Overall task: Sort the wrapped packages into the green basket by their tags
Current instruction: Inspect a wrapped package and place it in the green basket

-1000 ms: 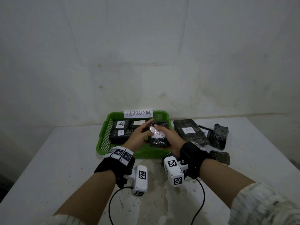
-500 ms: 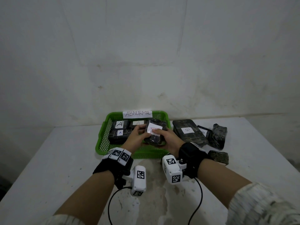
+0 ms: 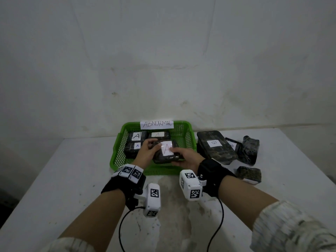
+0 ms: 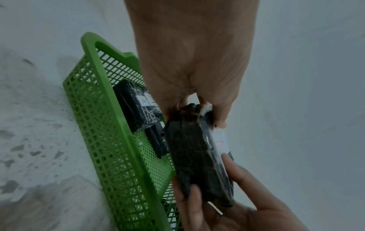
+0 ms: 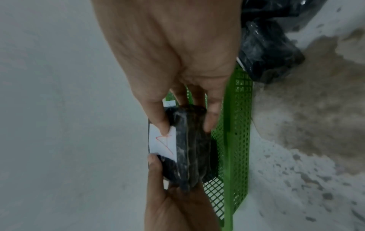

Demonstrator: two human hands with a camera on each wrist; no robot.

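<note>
Both hands hold one dark wrapped package [image 3: 164, 152] with a white tag bearing a red A, above the front part of the green basket [image 3: 183, 130]. My left hand [image 3: 147, 150] grips its left end, my right hand [image 3: 183, 157] its right end, thumbs on top. In the left wrist view the package [image 4: 195, 154] shows edge-on over the basket [image 4: 110, 140]; my left hand [image 4: 197, 109] pinches its top end. In the right wrist view my right hand [image 5: 185, 118] pinches the package [image 5: 189, 148] beside the basket wall [image 5: 235, 140]. Three A-tagged packages [image 3: 136, 140] lie in the basket.
A paper sign reading ABNORMAL [image 3: 157, 124] is on the basket's back rim. To the right on the white table [image 3: 63, 179] lie a large B-tagged package [image 3: 215, 146], another tagged one [image 3: 233, 145], and two dark bundles [image 3: 251, 150], [image 3: 249, 174].
The held package has been turned so its tag with the red A now faces up, and it has shifted slightly left and lower over the basket. Both hands keep their hold.
</note>
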